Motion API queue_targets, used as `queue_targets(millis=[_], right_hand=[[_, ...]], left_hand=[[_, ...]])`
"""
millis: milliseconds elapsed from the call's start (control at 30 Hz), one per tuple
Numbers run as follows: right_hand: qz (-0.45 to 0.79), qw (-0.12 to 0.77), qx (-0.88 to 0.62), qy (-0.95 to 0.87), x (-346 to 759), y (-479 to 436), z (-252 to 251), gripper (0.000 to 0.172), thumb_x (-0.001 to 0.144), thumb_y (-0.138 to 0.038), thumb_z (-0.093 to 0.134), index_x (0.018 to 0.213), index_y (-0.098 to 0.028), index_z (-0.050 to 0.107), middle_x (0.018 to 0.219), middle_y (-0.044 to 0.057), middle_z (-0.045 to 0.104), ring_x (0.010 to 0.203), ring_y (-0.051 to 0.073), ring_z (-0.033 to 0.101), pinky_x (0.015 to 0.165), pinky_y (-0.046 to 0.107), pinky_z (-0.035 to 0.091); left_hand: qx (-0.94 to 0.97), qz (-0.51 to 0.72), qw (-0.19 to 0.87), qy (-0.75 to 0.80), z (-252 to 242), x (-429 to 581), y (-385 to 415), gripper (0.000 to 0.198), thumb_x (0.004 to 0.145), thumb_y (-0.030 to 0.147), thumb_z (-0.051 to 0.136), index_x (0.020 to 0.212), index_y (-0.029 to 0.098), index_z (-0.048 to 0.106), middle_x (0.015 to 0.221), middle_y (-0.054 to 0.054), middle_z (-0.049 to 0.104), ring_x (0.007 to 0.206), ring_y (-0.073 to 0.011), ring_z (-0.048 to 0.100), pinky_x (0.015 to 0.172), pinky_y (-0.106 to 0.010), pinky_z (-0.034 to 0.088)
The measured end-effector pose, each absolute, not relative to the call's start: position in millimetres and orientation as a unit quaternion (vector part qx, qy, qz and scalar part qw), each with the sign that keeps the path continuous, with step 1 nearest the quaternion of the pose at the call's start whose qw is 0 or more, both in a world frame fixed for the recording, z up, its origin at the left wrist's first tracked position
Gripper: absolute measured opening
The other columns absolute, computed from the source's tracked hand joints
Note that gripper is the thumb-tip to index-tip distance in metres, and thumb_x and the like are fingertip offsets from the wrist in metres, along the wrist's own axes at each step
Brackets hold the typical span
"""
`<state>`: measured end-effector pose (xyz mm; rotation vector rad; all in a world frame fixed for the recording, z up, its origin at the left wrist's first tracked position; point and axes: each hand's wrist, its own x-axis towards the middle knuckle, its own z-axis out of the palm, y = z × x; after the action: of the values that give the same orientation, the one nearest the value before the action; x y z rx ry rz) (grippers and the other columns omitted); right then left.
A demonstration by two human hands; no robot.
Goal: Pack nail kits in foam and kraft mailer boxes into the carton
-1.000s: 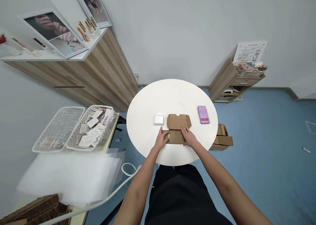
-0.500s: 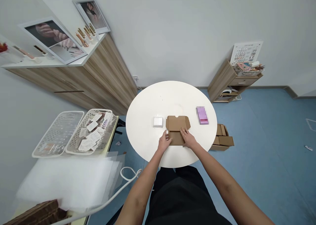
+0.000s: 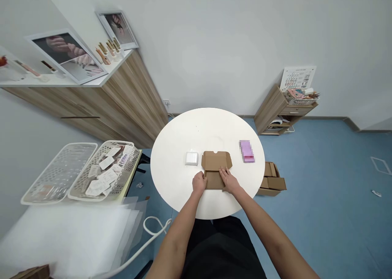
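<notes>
Well, closest of all is the worker's black clothing (image 3: pixel 226 254), with bare forearms stretched over the rim of a round white table (image 3: pixel 171 177), and there the cardboard box (image 3: pixel 214 181) lies near the front edge, its lid panel (image 3: pixel 214 160) folded back flat on the far side. The left hand (image 3: pixel 199 182) has its fingers bent at the box's left edge, though from here I cannot tell whether it really grips the board; the right hand (image 3: pixel 230 182) rests on the box's right side, fairly flat, fingers stretched out toward the fold. Just past the left hand I see a square white packet (image 3: pixel 192 158), and farther over to the right a purple packet (image 3: pixel 246 151), its print blurred. Off the table's right side, a carton (image 3: pixel 269 192) of brown boxes stands on the blue floor (image 3: pixel 321 181); away to the left, a perforated basket (image 3: pixel 131 161) full of cards sits beside a clear-looking tray (image 3: pixel 75 144). Farther back come the wood-grain cabinet (image 3: pixel 131 103) with framed photographs (image 3: pixel 67 58) on top, a low shelf unit (image 3: pixel 269 109) at the right, and the pale wall (image 3: pixel 214 46)
</notes>
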<state>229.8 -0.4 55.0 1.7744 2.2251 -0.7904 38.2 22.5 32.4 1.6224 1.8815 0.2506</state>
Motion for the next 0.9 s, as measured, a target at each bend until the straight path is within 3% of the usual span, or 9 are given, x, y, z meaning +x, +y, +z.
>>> queue_targets(millis=[233, 400, 600, 767, 900], right_hand=[[-0.277, 0.092, 0.603, 0.742, 228, 2, 50, 0.128, 0.053, -0.019, 0.088, 0.155, -0.018, 0.010, 0.162, 0.013, 0.012, 0.149, 0.032, 0.004, 0.108, 0.041, 0.043], [-0.285, 0.093, 0.605, 0.738, 232, 24, 45, 0.132, 0.051, -0.021, 0.088, 0.155, -0.020, 0.007, 0.162, 0.012, 0.005, 0.149, 0.032, 0.002, 0.110, 0.041, 0.041], [-0.287, 0.117, 0.599, 0.738, 229, 68, 51, 0.135, 0.052, -0.021, 0.088, 0.155, -0.025, 0.002, 0.163, 0.012, 0.003, 0.148, 0.034, 0.001, 0.105, 0.048, 0.044], [-0.270, 0.126, 0.598, 0.744, 223, 84, 54, 0.135, 0.052, -0.021, 0.090, 0.154, -0.030, 0.002, 0.162, 0.014, 0.008, 0.148, 0.035, 0.005, 0.106, 0.064, 0.034], [-0.279, 0.110, 0.592, 0.748, 227, 85, 49, 0.138, 0.049, -0.023, 0.091, 0.155, -0.027, 0.001, 0.162, 0.016, 0.009, 0.148, 0.034, 0.003, 0.110, 0.058, 0.032]], left_hand=[[0.653, 0.111, 0.290, 0.691, 27, 38, 19, 0.014, 0.079, 0.008, 0.051, 0.080, 0.022, 0.050, 0.085, -0.003, 0.060, 0.085, -0.0210, 0.059, 0.075, -0.031, 0.042], [0.667, 0.174, 0.272, 0.671, 30, 28, 24, 0.004, 0.087, 0.026, 0.051, 0.089, 0.024, 0.053, 0.090, -0.003, 0.058, 0.089, -0.0211, 0.058, 0.080, -0.033, 0.046], [0.517, 0.264, 0.192, 0.791, 31, -9, 67, 0.037, 0.087, 0.040, 0.053, 0.117, 0.018, 0.049, 0.118, -0.015, 0.054, 0.116, -0.0341, 0.050, 0.093, -0.050, 0.044], [0.394, 0.254, 0.243, 0.849, 17, -24, 110, 0.040, 0.080, 0.050, 0.059, 0.105, 0.019, 0.053, 0.113, -0.018, 0.058, 0.118, -0.0417, 0.049, 0.091, -0.058, 0.043], [0.398, 0.260, 0.268, 0.838, 12, -22, 126, 0.036, 0.067, 0.048, 0.070, 0.087, 0.023, 0.054, 0.103, -0.013, 0.062, 0.113, -0.0404, 0.054, 0.088, -0.055, 0.045]])
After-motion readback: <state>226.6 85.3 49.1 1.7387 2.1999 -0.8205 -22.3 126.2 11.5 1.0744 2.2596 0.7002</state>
